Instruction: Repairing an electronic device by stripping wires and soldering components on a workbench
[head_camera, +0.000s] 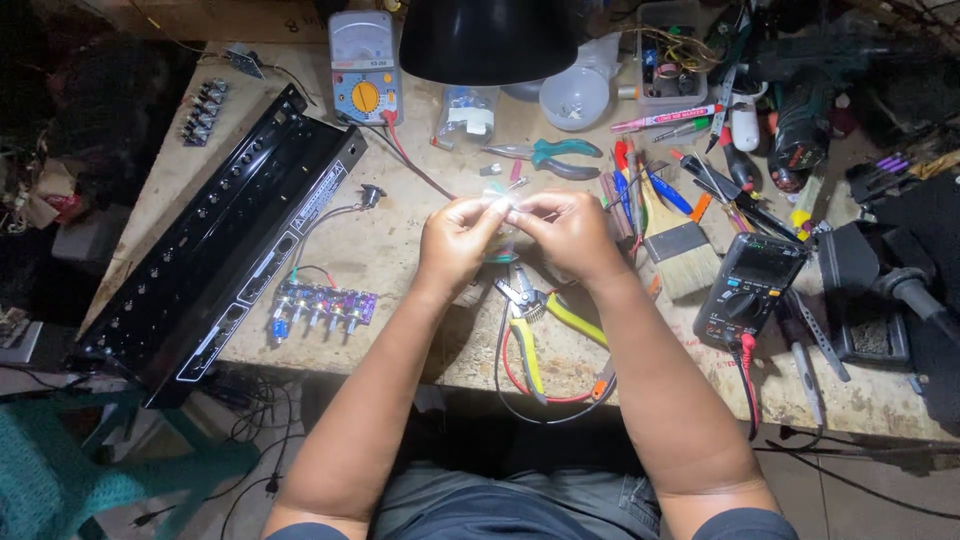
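Observation:
My left hand (457, 243) and my right hand (569, 232) meet above the middle of the wooden workbench (400, 235). Both pinch a small clear plastic bag (503, 230) between thumbs and fingertips; what is inside it is too small to tell. Directly below my hands lie yellow-handled wire strippers (535, 330) and a loop of red and black wire (520, 385).
A long black equipment panel (225, 245) lies at the left with a small purple circuit board (320, 303) wired to it. An analog meter (364, 68) stands at the back. A digital multimeter (750, 290), paintbrush (680, 250), pliers (550, 155), markers and screwdrivers crowd the right.

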